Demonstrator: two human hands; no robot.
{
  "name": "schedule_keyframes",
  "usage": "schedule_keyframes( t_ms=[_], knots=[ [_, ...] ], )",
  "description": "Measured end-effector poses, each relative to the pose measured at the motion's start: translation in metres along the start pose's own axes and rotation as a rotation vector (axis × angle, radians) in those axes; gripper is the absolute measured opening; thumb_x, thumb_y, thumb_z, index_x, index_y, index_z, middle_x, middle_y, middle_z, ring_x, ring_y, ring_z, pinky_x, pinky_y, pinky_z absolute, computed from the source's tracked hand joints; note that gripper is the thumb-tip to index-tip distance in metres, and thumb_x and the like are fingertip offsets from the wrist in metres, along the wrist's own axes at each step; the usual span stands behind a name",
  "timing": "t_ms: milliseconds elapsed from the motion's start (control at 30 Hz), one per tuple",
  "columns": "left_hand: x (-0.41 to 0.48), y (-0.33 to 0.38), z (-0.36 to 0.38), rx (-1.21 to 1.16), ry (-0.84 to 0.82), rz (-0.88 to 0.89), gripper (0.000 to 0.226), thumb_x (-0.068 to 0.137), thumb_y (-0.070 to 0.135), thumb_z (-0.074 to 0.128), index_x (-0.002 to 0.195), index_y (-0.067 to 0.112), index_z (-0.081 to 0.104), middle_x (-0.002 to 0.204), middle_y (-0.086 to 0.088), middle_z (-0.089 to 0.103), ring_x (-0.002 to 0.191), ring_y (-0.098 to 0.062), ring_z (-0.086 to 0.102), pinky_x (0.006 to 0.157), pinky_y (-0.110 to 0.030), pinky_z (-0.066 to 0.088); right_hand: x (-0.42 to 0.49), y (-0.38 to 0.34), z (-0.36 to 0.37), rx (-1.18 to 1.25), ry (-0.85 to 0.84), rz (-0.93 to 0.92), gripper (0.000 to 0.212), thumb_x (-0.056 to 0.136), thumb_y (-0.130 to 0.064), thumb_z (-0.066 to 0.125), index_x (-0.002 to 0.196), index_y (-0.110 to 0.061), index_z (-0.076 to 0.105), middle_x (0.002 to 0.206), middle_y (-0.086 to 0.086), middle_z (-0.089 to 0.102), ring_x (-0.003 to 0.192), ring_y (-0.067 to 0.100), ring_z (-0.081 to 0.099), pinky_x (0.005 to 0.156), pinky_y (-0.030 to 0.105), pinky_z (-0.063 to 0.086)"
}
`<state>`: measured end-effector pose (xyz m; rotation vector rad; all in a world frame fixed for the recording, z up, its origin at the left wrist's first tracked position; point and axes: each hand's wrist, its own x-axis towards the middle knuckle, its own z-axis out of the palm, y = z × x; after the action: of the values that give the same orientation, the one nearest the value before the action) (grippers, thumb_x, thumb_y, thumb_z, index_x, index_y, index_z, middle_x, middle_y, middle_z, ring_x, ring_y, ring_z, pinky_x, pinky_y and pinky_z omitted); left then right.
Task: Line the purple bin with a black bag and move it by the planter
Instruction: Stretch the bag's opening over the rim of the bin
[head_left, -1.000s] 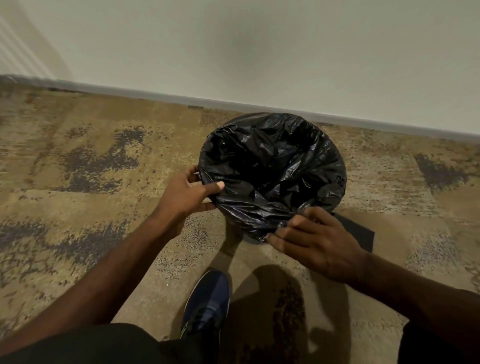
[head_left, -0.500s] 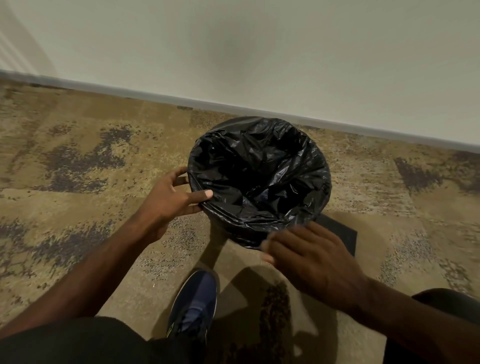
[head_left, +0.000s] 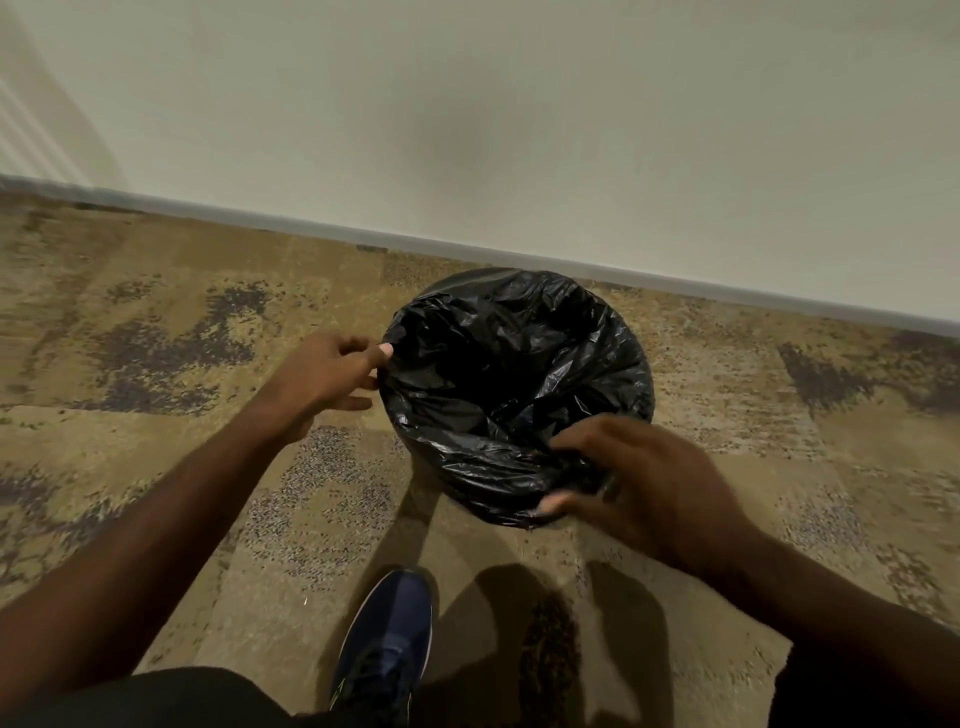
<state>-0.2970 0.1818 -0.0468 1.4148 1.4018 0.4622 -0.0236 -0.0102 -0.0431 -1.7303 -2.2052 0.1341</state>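
Fingers (head_left: 587, 441) of the right hand (head_left: 660, 488) are curled over the near rim of the bin, with the thumb below, pinching a fold of the black bag (head_left: 509, 395); motion blur softens the detail. Left hand (head_left: 324, 371) sits at the left rim, thumb tip touching the bag's edge, the other fingers loosely spread and apart from the plastic; no firm hold is evident. Black bag lines the bin's opening and is folded over the rim all round, hiding the bin's walls. Bin stands on patterned carpet (head_left: 182, 364) close to the far wall (head_left: 519, 130). One dark blue shoe (head_left: 387, 639) rests near, just short of the bin.
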Motion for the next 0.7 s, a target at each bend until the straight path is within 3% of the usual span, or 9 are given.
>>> schedule_keyframes(
  t_ms=[100,200,267,333,433,567,700],
  knots=[
    [0.013,0.005,0.003,-0.020,0.029,0.099,0.018,0.103,0.023,0.056,0.113,0.018,0.071,0.116,-0.008,0.073,0.109,-0.027,0.070,0.086,-0.040,0.060,0.002,0.036,-0.017,0.283,0.205,0.451,0.048,0.086,-0.051,0.067,0.121,-0.019,0.064,0.119,-0.002,0.064,0.098,0.013,0.064,0.075,0.030,0.057],
    [0.032,0.020,0.010,0.375,0.171,0.399,0.039,0.105,0.027,0.051,0.139,0.009,0.060,0.140,-0.014,0.061,0.123,-0.032,0.062,0.105,-0.042,0.048,0.005,0.056,-0.012,0.562,0.149,0.856,0.068,0.081,-0.050,0.073,0.134,-0.013,0.052,0.132,0.008,0.056,0.103,0.025,0.064,0.082,0.043,0.058],
    [0.046,0.035,0.020,0.616,0.103,0.559,0.046,0.107,0.027,0.043,0.148,0.007,0.051,0.150,-0.016,0.051,0.133,-0.033,0.052,0.111,-0.040,0.038,0.008,0.050,0.001,0.895,0.137,0.999,0.064,0.080,-0.036,0.078,0.132,-0.009,0.050,0.129,0.011,0.059,0.101,0.028,0.068,0.085,0.045,0.060],
    [0.060,0.047,0.036,0.790,-0.014,0.581,0.052,0.109,0.031,0.035,0.154,0.004,0.039,0.158,-0.016,0.041,0.141,-0.036,0.044,0.116,-0.041,0.033,0.014,0.035,0.011,1.190,0.137,1.066,0.050,0.084,-0.020,0.076,0.128,-0.007,0.055,0.122,0.012,0.068,0.104,0.028,0.070,0.080,0.036,0.061],
    [0.078,0.053,0.051,0.977,-0.016,0.534,0.055,0.110,0.032,0.030,0.154,0.000,0.034,0.159,-0.021,0.037,0.139,-0.043,0.042,0.115,-0.048,0.033,0.026,0.022,0.020,1.324,0.214,1.087,0.037,0.090,-0.009,0.070,0.125,-0.012,0.059,0.117,0.004,0.071,0.106,0.023,0.069,0.076,0.030,0.058],
    [0.101,0.052,0.048,1.022,0.096,0.450,0.050,0.107,0.036,0.034,0.143,0.003,0.045,0.143,-0.025,0.051,0.126,-0.048,0.051,0.102,-0.054,0.043,0.035,0.016,0.030,1.267,0.240,1.102,0.044,0.092,0.001,0.064,0.130,-0.017,0.052,0.120,0.003,0.067,0.110,0.024,0.064,0.096,0.044,0.054],
    [0.106,0.043,0.043,0.825,0.019,0.411,0.037,0.107,0.034,0.041,0.125,0.004,0.054,0.114,-0.022,0.064,0.099,-0.039,0.061,0.081,-0.042,0.047,0.029,0.023,0.032,1.239,0.221,1.157,0.048,0.091,0.006,0.060,0.132,-0.017,0.050,0.122,0.011,0.066,0.110,0.031,0.065,0.097,0.056,0.053]
  ],
)
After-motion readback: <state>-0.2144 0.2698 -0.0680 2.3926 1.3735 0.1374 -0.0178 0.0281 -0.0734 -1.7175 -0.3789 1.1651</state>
